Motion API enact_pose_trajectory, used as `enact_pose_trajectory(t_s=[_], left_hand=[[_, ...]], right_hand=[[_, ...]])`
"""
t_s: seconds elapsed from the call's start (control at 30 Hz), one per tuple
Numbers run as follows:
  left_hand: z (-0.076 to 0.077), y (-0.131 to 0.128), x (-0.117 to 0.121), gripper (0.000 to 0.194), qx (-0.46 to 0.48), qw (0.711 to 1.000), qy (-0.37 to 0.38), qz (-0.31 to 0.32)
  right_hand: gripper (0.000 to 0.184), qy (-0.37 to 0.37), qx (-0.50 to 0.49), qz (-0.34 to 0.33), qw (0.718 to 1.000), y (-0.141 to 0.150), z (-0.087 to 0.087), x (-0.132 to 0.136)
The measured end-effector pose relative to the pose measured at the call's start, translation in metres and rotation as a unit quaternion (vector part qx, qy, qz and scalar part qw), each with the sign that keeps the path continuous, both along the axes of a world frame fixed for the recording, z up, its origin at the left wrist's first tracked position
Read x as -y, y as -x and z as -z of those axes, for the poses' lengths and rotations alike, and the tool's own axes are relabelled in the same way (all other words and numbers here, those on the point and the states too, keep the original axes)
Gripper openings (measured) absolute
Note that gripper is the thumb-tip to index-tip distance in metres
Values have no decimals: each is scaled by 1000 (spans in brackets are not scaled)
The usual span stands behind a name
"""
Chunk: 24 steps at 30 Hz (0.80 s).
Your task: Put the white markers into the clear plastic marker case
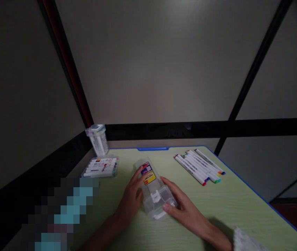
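Leftmost on the green table (138, 237), a lidded tub (100, 144) stands upright at the back, with a flat marker pack (101, 166) lying just in front of it. Next comes the left hand (131, 197), its fingers curved against the left side of the clear case (150, 184), one fingertip on the label. The case sits between both hands near the table's middle, label up, latched end toward the person; whether it touches the table, I cannot tell. The right hand (181, 204) grips its right side, thumb at the latched end. Farther right, loose white markers (197, 166) with coloured ends lie in a slanting group.
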<state>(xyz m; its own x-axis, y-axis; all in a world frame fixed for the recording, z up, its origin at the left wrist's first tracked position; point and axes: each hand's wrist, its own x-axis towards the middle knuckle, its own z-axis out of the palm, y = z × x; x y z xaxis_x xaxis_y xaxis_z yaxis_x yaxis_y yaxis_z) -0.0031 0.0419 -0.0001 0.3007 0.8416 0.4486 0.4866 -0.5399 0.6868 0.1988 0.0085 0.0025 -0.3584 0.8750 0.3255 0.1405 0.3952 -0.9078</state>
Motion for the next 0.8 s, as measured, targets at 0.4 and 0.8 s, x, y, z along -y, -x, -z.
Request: enact_pose_trajectory(t_s=[0.4,0.8], left_hand=[[2,-11,20,37,124,989,81,-26],[-4,-17,38,50,8,987,-41,153]], right_hand=[[44,-57,129,41,989,-1,-9,6],[12,-154,233,37,959,6,-47,17]])
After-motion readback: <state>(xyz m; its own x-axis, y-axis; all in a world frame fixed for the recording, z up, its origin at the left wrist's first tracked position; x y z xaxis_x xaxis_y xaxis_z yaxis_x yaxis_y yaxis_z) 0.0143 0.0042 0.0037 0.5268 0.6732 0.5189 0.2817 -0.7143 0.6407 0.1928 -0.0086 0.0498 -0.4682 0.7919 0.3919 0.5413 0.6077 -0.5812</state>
